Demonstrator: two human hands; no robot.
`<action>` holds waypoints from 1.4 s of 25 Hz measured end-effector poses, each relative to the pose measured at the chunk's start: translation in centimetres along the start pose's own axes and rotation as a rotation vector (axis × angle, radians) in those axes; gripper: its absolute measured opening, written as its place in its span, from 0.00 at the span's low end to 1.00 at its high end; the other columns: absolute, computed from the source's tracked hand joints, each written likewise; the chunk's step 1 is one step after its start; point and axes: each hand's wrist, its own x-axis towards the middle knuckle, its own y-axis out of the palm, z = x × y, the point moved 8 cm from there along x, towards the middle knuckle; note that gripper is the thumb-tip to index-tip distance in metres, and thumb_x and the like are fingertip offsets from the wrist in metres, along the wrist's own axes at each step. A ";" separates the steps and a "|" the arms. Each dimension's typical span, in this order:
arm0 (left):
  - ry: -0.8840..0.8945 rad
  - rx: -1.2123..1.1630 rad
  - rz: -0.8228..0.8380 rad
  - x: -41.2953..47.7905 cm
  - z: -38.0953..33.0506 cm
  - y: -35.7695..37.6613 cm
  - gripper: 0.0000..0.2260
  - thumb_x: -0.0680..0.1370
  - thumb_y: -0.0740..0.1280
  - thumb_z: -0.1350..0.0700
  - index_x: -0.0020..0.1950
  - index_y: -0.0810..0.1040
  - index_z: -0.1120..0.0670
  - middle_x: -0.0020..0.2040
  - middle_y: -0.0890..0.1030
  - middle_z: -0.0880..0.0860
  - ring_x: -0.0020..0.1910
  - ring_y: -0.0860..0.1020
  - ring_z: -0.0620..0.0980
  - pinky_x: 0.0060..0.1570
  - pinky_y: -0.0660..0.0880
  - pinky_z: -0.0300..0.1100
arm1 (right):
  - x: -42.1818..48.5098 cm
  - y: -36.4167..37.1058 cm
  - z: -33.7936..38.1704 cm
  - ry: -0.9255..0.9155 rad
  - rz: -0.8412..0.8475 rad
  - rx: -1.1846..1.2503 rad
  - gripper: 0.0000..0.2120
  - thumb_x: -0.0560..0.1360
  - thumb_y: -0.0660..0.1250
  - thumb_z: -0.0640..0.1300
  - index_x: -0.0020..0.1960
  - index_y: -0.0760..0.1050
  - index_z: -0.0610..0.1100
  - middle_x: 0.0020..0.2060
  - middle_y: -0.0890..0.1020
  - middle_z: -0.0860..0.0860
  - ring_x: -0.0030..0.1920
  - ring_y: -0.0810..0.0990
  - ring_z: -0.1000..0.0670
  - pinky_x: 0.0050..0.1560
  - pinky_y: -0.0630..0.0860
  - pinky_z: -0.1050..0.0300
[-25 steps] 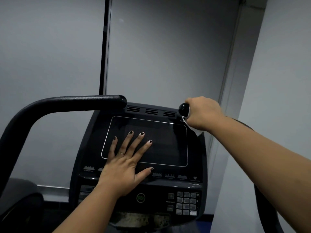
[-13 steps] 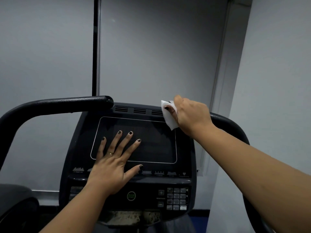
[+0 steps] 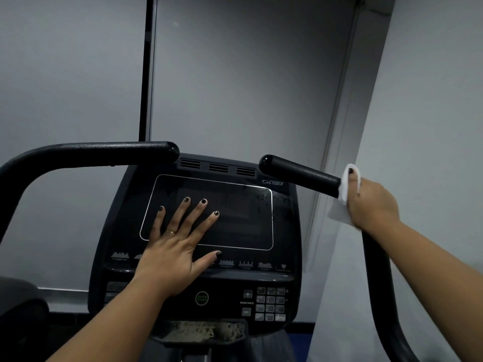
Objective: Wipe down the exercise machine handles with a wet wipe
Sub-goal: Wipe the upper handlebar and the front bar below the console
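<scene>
Dimly lit. Backed by grey wall panels, split left of centre by a black vertical strip. Flanked at right by a paler pillar. Finished low at left with a pale skirting band.

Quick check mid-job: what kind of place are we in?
Probably a gym or fitness room. A Cybex-branded console with a Quick Start button and resistance keypad sits between the left handle and right handle, which the right hand grips through a wet wipe.

The console is noted as bearing the left hand, laid flat on its screen. The right handle is gripped through a wet wipe by the right hand.
</scene>
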 end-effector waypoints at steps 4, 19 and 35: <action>0.010 -0.001 -0.011 0.0 -0.1 0.0 0.33 0.77 0.47 0.30 0.80 0.52 0.42 0.81 0.51 0.47 0.80 0.48 0.52 0.74 0.49 0.63 | -0.7 0.5 -2.7 0.145 0.112 0.252 0.22 0.77 0.45 0.53 0.52 0.69 0.38 0.48 0.75 0.34 0.46 0.72 0.38 0.49 0.67 0.47; 0.021 -0.017 -0.011 0.0 -0.1 0.2 0.33 0.77 0.46 0.29 0.80 0.51 0.41 0.81 0.50 0.47 0.80 0.46 0.51 0.73 0.50 0.65 | 2.5 0.6 18.8 -0.292 0.187 -0.142 0.20 0.81 0.49 0.52 0.50 0.77 0.43 0.52 0.79 0.41 0.50 0.76 0.40 0.46 0.65 0.53; 0.014 0.020 -0.049 0.1 0.0 0.1 0.34 0.75 0.49 0.30 0.79 0.55 0.43 0.81 0.54 0.48 0.80 0.49 0.51 0.74 0.48 0.63 | -0.2 -0.3 5.9 -0.332 -0.040 -0.225 0.15 0.76 0.67 0.46 0.49 0.61 0.43 0.39 0.75 0.46 0.34 0.70 0.42 0.34 0.65 0.52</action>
